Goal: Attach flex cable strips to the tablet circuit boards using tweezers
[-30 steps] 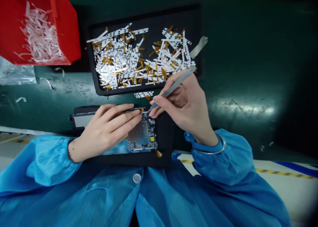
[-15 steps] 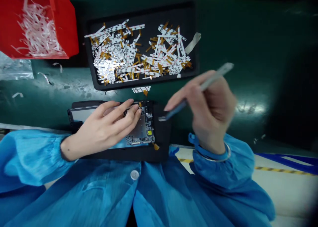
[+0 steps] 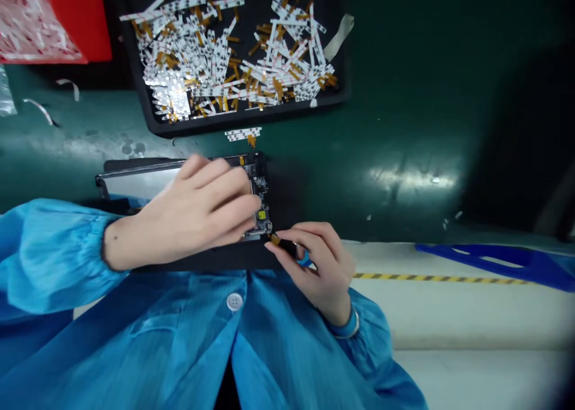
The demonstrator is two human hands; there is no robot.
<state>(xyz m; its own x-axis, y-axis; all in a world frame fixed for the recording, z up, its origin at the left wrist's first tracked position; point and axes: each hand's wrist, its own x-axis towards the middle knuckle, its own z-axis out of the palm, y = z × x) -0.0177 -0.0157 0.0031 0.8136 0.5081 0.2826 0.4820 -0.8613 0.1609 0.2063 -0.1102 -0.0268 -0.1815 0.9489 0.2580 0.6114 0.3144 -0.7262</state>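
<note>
A dark device point(image 3: 135, 182) with an exposed circuit board point(image 3: 260, 202) lies on a black holder point(image 3: 211, 257) at the near edge of the green bench. My left hand point(image 3: 197, 212) rests flat over the board, fingers together and pressing on it. My right hand point(image 3: 314, 263) is at the holder's near right corner, thumb and fingers pinched on a small amber-tipped flex strip point(image 3: 276, 240). The tweezers are not in sight.
A black tray point(image 3: 148, 120) full of white and amber flex strips sits behind the device. One loose strip point(image 3: 242, 134) lies just in front of it. A red bin point(image 3: 76, 21) of white scraps is at the far left. Yellow-striped floor shows on the right.
My right hand came down from mid-air, tweezers gone from view, to pinch the strip at the holder's corner. My left hand slid further over the board. The view shifted toward me.
</note>
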